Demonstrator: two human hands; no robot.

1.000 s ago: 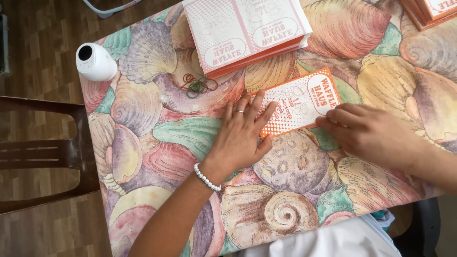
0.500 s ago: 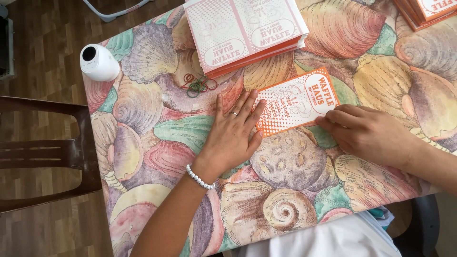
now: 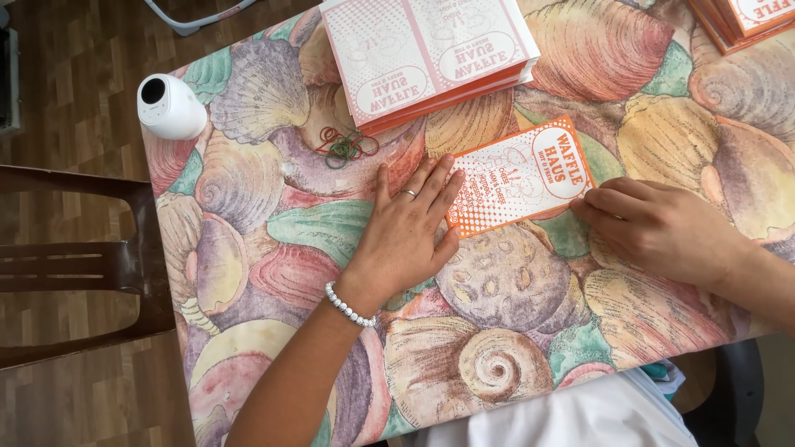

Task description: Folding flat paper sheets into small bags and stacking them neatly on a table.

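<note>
- Compared with a second ago, your left hand (image 3: 406, 236) and the orange-and-white card (image 3: 522, 175) lie in much the same place on the bench (image 3: 273, 223); the view has shifted a little, and your right hand (image 3: 658, 228) has stayed at the card's right end.
- Your left hand lies flat, fingers (image 3: 435, 178) spread and straight, their tips pressing the card's left edge; it grips nothing. A ring sits on one finger and a white bead bracelet (image 3: 348, 305) on the wrist.
- Your right hand is loosely curled, its fingertips resting on the card's right edge; you pin the card rather than clasp it.
- The card is one long rectangle, orange-bordered with a dotted pattern and a white oval panel, lying slightly tilted near the middle of the shell-patterned bench.
- Counted: one card between your hands; one stack of similar folded sheets (image 3: 426, 58) at the far edge, a second stack (image 3: 745, 21) cut off at the far right corner; one tangle of rubber bands (image 3: 344, 147) just below the first stack; one small white camera (image 3: 168, 106) at the left corner; one dark wooden chair (image 3: 74, 265) beside the bench.
</note>
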